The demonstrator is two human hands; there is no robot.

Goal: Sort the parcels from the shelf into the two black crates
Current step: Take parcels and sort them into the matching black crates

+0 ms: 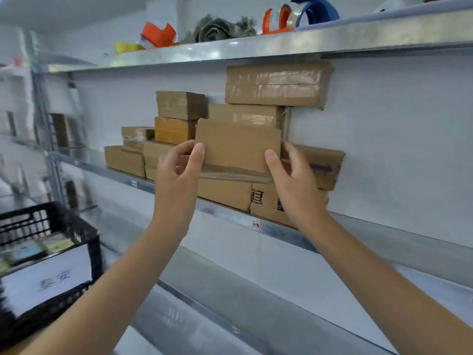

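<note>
A small flat cardboard parcel [236,147] is held upright in front of the middle shelf [225,211]. My left hand [179,170] grips its left edge and my right hand [294,175] grips its right edge. Behind it, several brown taped parcels are stacked on the shelf: a long one on top [277,84], an orange-brown one [174,129] and low ones at the left [124,160]. One black crate [64,221] with a white paper label [48,278] stands at the lower left, with some flat packets inside. A second crate is not in view.
The top shelf [281,44] carries tape dispensers [307,15], orange and yellow tape rolls [158,33] and a grey bundle. A lower metal shelf [230,303] runs under my arms. More shelving with a box stands at the far left [64,131].
</note>
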